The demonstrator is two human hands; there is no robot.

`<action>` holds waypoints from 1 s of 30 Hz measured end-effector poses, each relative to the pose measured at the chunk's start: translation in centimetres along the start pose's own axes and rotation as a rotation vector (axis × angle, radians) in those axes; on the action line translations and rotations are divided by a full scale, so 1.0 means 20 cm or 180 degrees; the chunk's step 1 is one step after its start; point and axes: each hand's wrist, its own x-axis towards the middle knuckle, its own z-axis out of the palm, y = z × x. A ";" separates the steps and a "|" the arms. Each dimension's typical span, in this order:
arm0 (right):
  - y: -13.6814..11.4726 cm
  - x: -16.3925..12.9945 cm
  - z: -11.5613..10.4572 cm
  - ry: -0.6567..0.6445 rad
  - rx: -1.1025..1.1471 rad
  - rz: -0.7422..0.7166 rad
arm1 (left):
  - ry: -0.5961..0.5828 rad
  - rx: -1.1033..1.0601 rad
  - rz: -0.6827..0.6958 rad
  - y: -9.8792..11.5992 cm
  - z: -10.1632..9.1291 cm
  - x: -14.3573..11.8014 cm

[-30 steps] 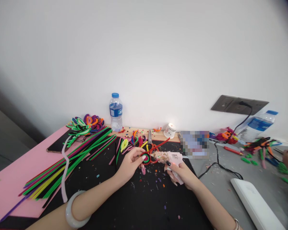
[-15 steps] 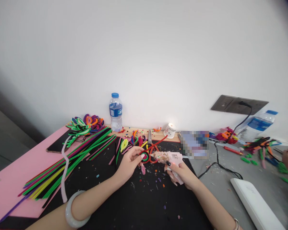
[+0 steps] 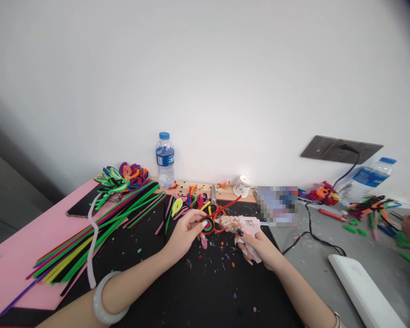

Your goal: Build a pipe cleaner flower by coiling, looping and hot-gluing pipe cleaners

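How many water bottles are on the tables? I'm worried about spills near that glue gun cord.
2. One water bottle stands upright against the wall, behind the pipe cleaners. The other bottle lies tilted at far right, below the wall socket.

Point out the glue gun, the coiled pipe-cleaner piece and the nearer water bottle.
glue gun point(image 3: 248, 224), head view, on its pink body.
coiled pipe-cleaner piece point(image 3: 207, 225), head view, on the coil's centre.
water bottle point(image 3: 165, 160), head view, on its label.

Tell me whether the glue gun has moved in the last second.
No: the glue gun keeps its place against the blue-capped bottle.
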 end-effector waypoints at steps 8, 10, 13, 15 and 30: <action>-0.02 -0.01 0.02 0.0046 0.0006 0.0022 | -0.0014 -0.0023 0.0021 -0.02 -0.01 0.00; -0.01 0.00 0.01 0.0037 0.0000 0.0009 | -0.0029 -0.0034 0.0006 -0.02 -0.01 0.00; 0.00 0.00 0.01 0.0025 0.0005 -0.0008 | -0.0017 -0.0033 0.0015 -0.01 0.00 0.00; 0.00 -0.01 0.00 0.0037 -0.0006 0.0003 | 0.0029 -0.0005 0.0041 0.00 0.00 0.00; 0.01 0.00 0.00 -0.0061 -0.0030 0.0044 | 0.0178 -0.0014 0.0090 0.00 0.00 0.00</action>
